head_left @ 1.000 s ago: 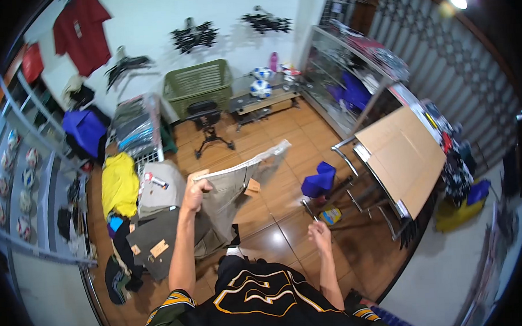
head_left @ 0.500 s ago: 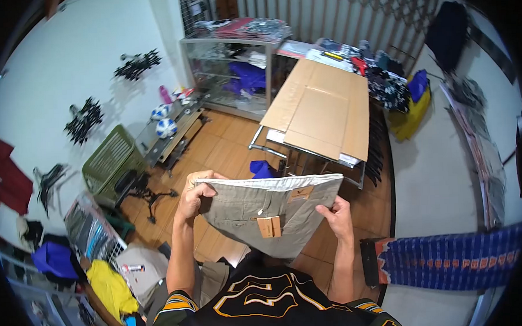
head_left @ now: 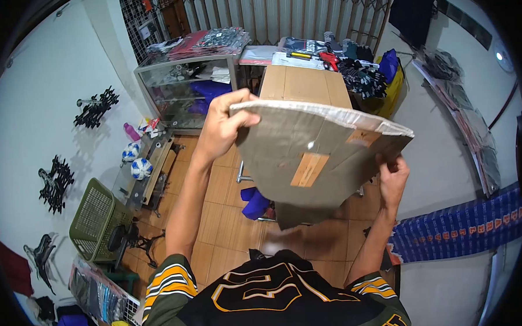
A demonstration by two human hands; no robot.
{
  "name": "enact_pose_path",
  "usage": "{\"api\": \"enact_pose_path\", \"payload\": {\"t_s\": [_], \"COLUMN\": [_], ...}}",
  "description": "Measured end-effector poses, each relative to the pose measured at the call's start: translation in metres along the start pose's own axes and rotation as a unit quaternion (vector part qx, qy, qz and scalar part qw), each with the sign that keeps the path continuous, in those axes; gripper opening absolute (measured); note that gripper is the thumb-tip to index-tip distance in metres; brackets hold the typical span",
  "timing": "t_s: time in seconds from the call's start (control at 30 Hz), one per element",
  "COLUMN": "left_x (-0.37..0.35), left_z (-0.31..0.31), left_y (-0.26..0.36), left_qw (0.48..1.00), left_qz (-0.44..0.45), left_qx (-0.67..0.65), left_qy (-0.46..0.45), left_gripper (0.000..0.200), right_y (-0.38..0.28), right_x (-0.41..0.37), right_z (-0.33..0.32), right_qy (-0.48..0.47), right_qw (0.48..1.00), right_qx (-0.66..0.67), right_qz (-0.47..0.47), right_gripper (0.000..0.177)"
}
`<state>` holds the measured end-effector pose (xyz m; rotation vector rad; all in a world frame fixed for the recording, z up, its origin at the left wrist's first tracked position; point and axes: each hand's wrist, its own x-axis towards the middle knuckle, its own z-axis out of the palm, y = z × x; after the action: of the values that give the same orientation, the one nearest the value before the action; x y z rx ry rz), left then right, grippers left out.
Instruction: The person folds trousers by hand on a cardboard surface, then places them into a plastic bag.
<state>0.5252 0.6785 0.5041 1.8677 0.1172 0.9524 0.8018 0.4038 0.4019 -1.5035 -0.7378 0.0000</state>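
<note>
A pair of olive-khaki pants (head_left: 272, 142) hangs spread between my hands, waistband up, above the floor in front of me. My left hand (head_left: 224, 126) is closed on the left end of the white-lined waistband, thumb on the near side. My right hand (head_left: 394, 177) pinches the right edge, a little below the waistband. A tan cardboard tag (head_left: 309, 169) dangles over the cloth, and a brown patch (head_left: 363, 137) sits near the waistband. The lower part of the pants droops and is slightly blurred. Behind the pants, a cardboard-topped table (head_left: 304, 82) is partly hidden.
A glass display case (head_left: 147, 86) with packed garments on top stands at the back left. Left of me are a green basket (head_left: 94, 222) and two blue-white balls (head_left: 140, 168). A purple cloth (head_left: 255, 204) lies low near the table. A blue printed cloth (head_left: 462, 227) is at the right.
Both hands have lifted the pants higher and toward the right, tilting the waistband down to the right. The pants now cover much of the table. My view has shifted.
</note>
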Motion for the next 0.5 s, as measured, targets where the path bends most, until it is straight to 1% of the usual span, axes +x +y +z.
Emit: {"api": "enact_pose_path", "payload": {"t_s": [0.03, 0.1, 0.13, 0.2, 0.23, 0.27, 0.33, 0.37, 0.4, 0.47, 0.5], "left_x": [0.016, 0.044, 0.057, 0.079, 0.086, 0.095, 0.114, 0.124, 0.134, 0.151, 0.159], "left_z": [-0.004, -0.011, -0.014, -0.022, -0.023, -0.024, -0.03, -0.034, -0.036, -0.039, -0.039], "left_y": [-0.007, -0.022, -0.03, -0.06, -0.071, -0.083, -0.114, -0.133, -0.151, -0.186, -0.21], "left_qw": [1.0, 0.998, 0.997, 0.992, 0.993, 0.994, 0.994, 0.991, 0.991, 0.98, 0.98], "left_qz": [0.013, 0.032, 0.037, 0.037, 0.028, 0.02, 0.026, 0.006, 0.006, 0.025, 0.038], "left_qx": [0.02, 0.056, 0.071, 0.115, 0.11, 0.105, 0.108, 0.132, 0.131, 0.194, 0.193], "left_qy": [0.0, 0.008, 0.017, 0.024, 0.024, 0.023, 0.019, 0.018, 0.015, 0.027, 0.039], "left_gripper": [0.009, 0.013, 0.015, 0.018, 0.019, 0.02, 0.021, 0.02, 0.02, 0.022, 0.025], "right_y": [0.002, 0.006, 0.01, 0.017, 0.02, 0.027, 0.06, 0.085, 0.09, 0.096, 0.104], "right_x": [0.014, 0.042, 0.056, 0.08, 0.088, 0.099, 0.122, 0.136, 0.14, 0.144, 0.149], "right_z": [0.007, 0.023, 0.03, 0.046, 0.054, 0.064, 0.082, 0.091, 0.1, 0.121, 0.13], "right_qy": [0.001, 0.04, 0.04, 0.1, 0.095, 0.097, 0.112, 0.138, 0.14, 0.116, 0.109], "right_qw": [1.0, 0.993, 0.993, 0.971, 0.984, 0.984, 0.979, 0.972, 0.972, 0.991, 0.993], "right_qx": [-0.001, -0.022, -0.022, -0.162, -0.126, -0.125, -0.117, -0.12, -0.122, -0.059, -0.027], "right_qz": [0.001, -0.107, -0.108, -0.145, -0.086, -0.087, -0.121, -0.144, -0.143, 0.037, 0.037], "right_gripper": [0.015, 0.016, 0.016, 0.018, 0.023, 0.023, 0.027, 0.029, 0.029, 0.026, 0.022]}}
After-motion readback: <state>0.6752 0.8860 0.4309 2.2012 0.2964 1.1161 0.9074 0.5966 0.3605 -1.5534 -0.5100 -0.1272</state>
